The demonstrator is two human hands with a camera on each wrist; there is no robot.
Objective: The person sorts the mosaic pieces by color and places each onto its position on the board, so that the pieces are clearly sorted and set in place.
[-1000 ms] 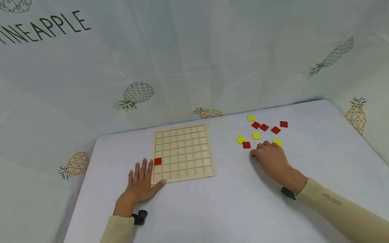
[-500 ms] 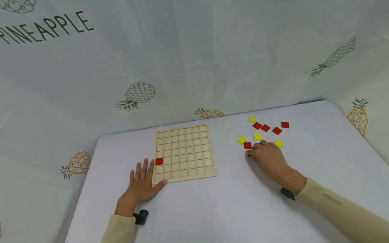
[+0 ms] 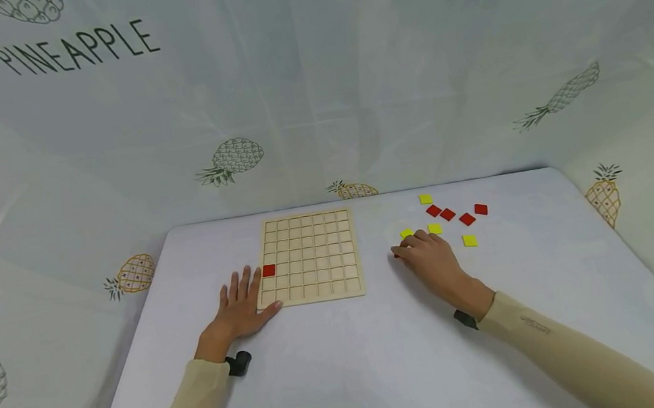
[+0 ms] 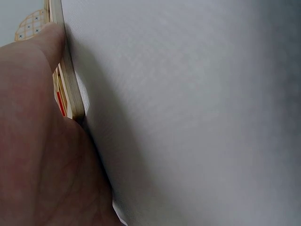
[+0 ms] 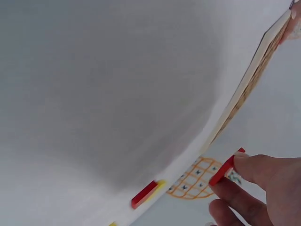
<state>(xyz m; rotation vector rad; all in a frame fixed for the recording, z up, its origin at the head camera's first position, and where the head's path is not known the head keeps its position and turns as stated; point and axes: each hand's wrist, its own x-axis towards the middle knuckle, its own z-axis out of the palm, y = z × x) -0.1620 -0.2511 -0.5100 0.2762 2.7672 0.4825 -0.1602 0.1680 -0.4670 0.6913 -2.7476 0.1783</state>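
My left hand (image 3: 236,314) lies with fingers spread at the near left corner of a wooden grid board (image 3: 316,263). Its thumb (image 4: 52,40) touches the board's near edge. One red square tile (image 3: 269,270) sits in a cell of the leftmost column. To the right of the board, my right hand (image 3: 434,264) pinches another red tile (image 5: 226,169) between thumb and fingers, raised above the table. In the head view, the fingers cover most of this tile. A loose red tile (image 5: 143,194) on the table, hidden behind the right hand in the head view, shows in the right wrist view.
Beyond the right hand lie several loose red tiles (image 3: 467,219) and yellow tiles (image 3: 470,241). They rest on a white-covered table (image 3: 348,378). A pale curtain with pineapple prints (image 3: 314,97) hangs behind the table's far edge.
My right hand has moved left from among the loose tiles toward the board, carrying the pinched red tile. The left hand holds its place at the board.
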